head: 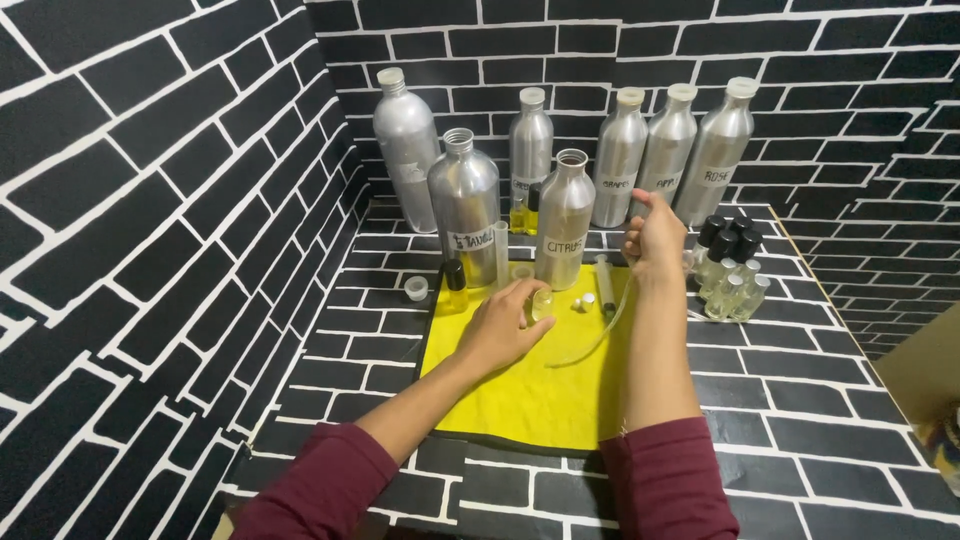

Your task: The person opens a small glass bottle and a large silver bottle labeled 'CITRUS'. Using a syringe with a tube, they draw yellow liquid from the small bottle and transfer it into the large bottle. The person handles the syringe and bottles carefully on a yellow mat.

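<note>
Holding a small clear glass vial (542, 304) upright on the yellow cloth mat (530, 400), your left hand (503, 325) wraps its fingers round it. Your right hand (655, 238) pinches a thin clear tube (600, 335), raised beside the open aluminium bottle (565, 220). Judged progress: two bottles uncapped, small white caps (582, 300) lie loose; vial looks barely filled. Capped small vials (728, 275) wait far right.
</note>
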